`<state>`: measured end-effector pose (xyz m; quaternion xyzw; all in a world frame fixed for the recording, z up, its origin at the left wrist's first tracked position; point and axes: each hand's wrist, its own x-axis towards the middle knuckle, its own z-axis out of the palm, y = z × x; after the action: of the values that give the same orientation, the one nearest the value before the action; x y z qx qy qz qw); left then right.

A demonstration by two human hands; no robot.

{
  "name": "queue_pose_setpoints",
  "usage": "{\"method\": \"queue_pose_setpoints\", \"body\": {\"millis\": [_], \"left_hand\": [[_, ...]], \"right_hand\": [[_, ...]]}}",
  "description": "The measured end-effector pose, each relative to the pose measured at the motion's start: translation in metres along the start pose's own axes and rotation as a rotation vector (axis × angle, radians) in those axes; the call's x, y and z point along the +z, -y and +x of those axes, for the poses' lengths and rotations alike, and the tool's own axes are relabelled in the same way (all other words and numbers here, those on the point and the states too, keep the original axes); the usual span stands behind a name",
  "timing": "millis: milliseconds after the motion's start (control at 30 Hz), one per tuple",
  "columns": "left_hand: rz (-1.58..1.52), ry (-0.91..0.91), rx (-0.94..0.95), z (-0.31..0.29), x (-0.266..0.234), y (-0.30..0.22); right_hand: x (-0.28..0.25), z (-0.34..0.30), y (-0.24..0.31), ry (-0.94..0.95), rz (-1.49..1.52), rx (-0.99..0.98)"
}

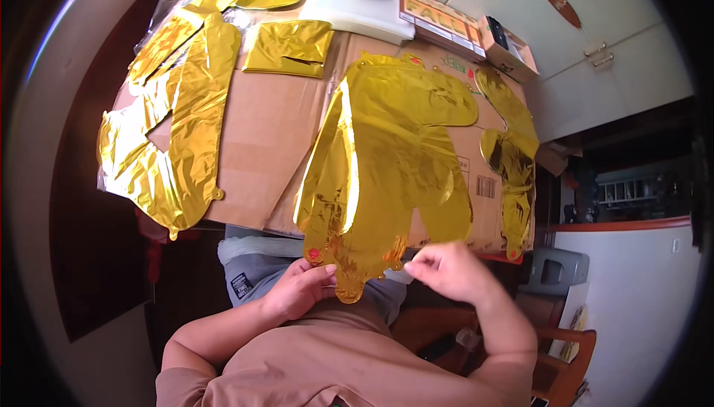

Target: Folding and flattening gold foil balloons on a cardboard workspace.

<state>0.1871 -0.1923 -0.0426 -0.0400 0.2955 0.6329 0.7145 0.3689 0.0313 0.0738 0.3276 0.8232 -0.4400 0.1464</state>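
Note:
A large flat gold foil balloon (390,139) lies over the front middle of a cardboard sheet (256,124), its lower end with a rounded tail hanging past the near edge toward my lap. At that lower end, left of the tail, my left hand (301,288) pinches the foil between thumb and fingers. My right hand (450,269) is at the right of the tail, close beside a small tab on the balloon's edge. Its thumb and forefinger are pressed together, and whatever sits between them is too small to make out.
More flat gold foil balloons lie at the left (197,124) and at the right edge (513,146). A folded gold foil piece (288,46) rests near the back. Behind are a white box (357,5), a printed carton (442,20) and a small open box (513,53). A grey stool (554,269) stands right.

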Motion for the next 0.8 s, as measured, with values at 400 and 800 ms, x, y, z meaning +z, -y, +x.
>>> {"method": "queue_pose_setpoints", "body": {"millis": [400,800], "left_hand": [[0.339,-0.083,0.036,0.003,0.015,-0.007],[0.462,-0.04,0.076,0.006,0.014,-0.003]], "right_hand": [[0.084,0.015,-0.032,-0.113,1.168,0.172],[0.09,0.025,-0.015,0.029,1.176,0.122]]}}
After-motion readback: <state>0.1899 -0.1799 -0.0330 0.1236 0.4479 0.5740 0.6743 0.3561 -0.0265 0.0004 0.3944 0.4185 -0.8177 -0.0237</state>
